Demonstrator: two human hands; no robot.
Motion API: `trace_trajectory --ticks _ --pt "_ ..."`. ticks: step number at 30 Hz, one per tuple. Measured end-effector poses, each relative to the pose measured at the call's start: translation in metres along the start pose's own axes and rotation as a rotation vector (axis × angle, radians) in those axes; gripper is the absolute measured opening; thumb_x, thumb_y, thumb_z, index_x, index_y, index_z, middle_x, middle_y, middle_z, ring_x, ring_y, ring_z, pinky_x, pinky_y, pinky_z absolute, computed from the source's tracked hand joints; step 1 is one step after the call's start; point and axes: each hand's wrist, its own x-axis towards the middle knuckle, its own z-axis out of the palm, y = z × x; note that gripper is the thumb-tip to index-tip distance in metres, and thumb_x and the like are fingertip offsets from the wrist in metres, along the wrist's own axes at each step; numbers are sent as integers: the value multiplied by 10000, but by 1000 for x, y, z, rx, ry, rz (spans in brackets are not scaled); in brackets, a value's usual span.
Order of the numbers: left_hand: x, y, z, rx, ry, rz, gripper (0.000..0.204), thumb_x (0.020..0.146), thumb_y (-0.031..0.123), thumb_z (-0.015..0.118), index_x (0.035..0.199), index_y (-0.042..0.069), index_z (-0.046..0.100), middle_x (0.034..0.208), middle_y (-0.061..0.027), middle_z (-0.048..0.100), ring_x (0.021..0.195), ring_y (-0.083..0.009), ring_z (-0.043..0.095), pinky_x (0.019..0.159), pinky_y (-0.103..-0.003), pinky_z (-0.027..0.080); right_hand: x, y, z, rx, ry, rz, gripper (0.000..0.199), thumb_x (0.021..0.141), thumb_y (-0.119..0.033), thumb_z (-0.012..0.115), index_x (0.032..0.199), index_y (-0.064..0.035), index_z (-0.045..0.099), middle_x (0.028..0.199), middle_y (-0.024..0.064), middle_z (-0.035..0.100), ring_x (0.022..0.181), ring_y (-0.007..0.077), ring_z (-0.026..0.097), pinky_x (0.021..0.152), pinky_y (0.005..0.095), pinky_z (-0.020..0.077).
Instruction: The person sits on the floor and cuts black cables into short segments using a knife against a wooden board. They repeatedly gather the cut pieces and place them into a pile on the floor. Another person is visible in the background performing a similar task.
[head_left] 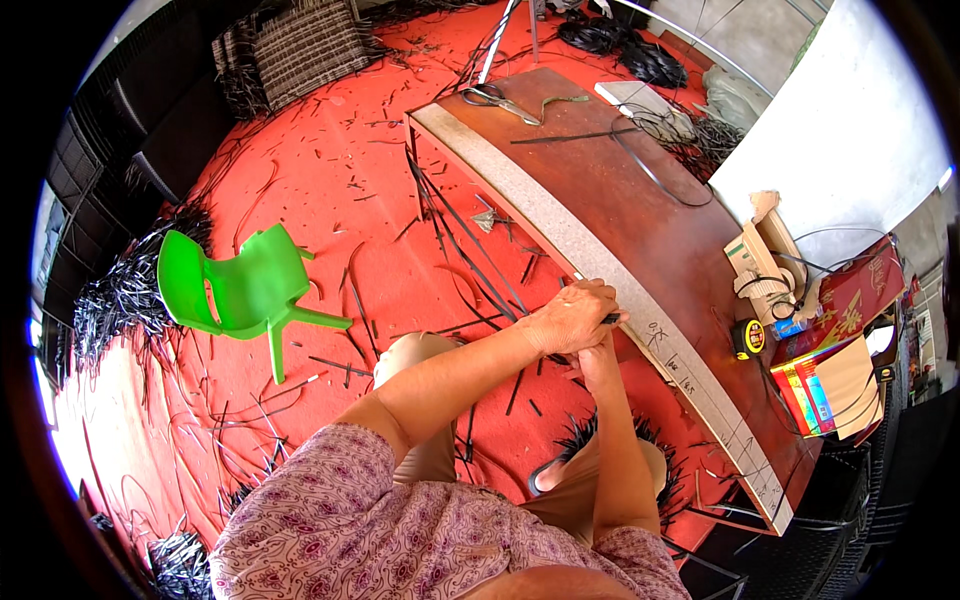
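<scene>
While clasped at the table's pale edge (pixel 640 310), left hand (pixel 572 318) over right hand (pixel 598 352), both pinching dark strips (pixel 610 318)

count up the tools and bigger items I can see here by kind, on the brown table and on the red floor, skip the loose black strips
Silver metal scissors on the brown wooden table: 1
Yellow and black tape measure: 1
Small green plastic chair on the red floor: 1
Woven grey wicker panel: 1
Hands at the table's pale edge, left hand over right hand: 2
Total: 6
</scene>
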Motion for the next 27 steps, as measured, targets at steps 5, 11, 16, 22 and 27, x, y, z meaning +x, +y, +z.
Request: trace_trajectory --ticks 5,11,16,22,27 --pt "-1 -2 2 -14 -1 3 261 891 204 563 780 -26 618 791 -147 555 850 -322 556 784 -403 455 5 7 -4 6 -5 -55 203 833 -171 557 1012 -79 531 591 -41 423 472 52 401 375 213 338" --pt "1 -2 2 -15 -4 7 254 889 203 564 789 -25 619 781 -149 549 847 -321 555 785 -401 454 6 10 -6 22 -15 -68 209 833 -178 555 1017 -78 540 592 -39 436 468 57 410 372 214 343" --pt "1 -4 3 -11 -8 18 257 892 203 562 785 -24 616 779 -146 547 848 -320 554 781 -400 454 2 3 -5 10 -18 20 235 831 -181 544 1039 -72 547 591 -37 446 475 59 426 354 234 420" --pt "1 -1 0 -9 -16 12 263 894 204 561 780 -27 611 781 -150 548 844 -324 555 778 -404 457 2 5 -5 4 -3 20 239 830 -172 536 1046 -69 547 589 -37 447 477 62 433 351 262 470" --pt "0 0 -2 2 -30 0 270 896 205 561 783 -35 606 788 -156 551 850 -329 558 785 -406 458 2 6 -5 0 -20 32 227 832 -152 532 1043 -68 540 592 -39 439 475 60 420 346 245 434"
